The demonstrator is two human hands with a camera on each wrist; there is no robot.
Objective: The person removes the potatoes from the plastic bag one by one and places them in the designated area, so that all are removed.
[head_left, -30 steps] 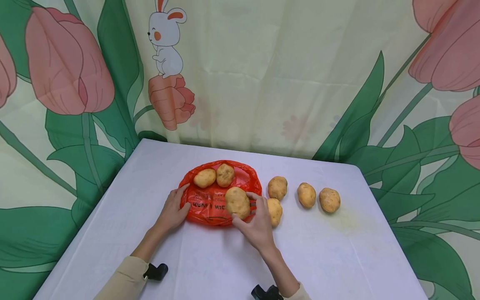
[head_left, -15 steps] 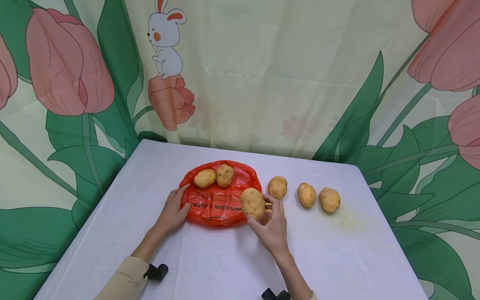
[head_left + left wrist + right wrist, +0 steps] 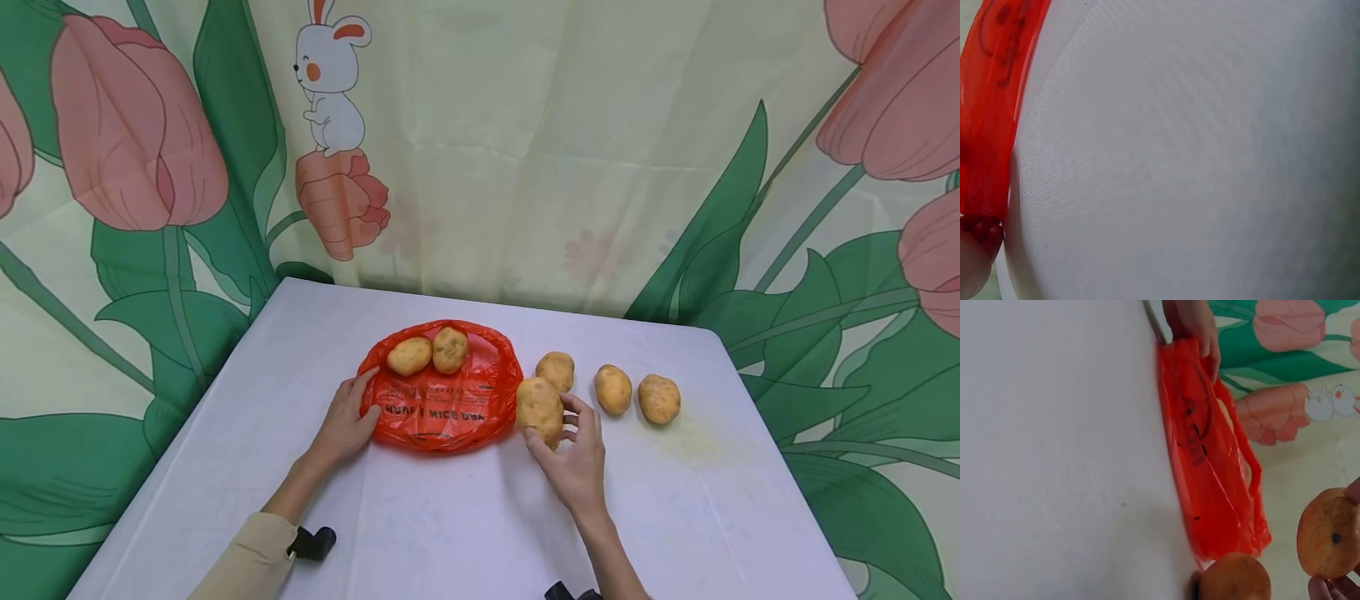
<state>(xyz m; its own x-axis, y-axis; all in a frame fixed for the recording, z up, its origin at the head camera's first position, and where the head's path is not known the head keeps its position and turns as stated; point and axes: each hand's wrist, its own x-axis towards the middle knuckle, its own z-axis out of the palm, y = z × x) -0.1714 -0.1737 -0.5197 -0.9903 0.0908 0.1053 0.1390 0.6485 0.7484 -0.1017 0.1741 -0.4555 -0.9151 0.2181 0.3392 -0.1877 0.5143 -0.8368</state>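
My right hand (image 3: 576,462) holds a potato (image 3: 538,410) between thumb and fingers, above the table beside the bag's right rim. In the right wrist view the same potato (image 3: 1327,532) shows a dark spot, with fingertips at its edge. My left hand (image 3: 347,423) grips the left rim of a red plastic bag (image 3: 438,417), whose mouth is spread wide. Inside, at the back, lie two potatoes, a longer one (image 3: 409,357) and a rounder one (image 3: 450,350). Red film covers some of the left fingertips (image 3: 985,232) in the left wrist view.
Right of the bag, a potato (image 3: 556,369) rests partly behind the held one. Farther right are an oval potato (image 3: 613,390) and a rounder potato (image 3: 659,399). The right wrist view shows a potato (image 3: 1235,579) near the bag's end. A printed curtain (image 3: 525,167) hangs behind the white-covered table (image 3: 450,533).
My right hand has carried the potato rightward, from over the bag to just past its right rim. The lettering inside the bag is now uncovered. My left hand stays at the left rim.
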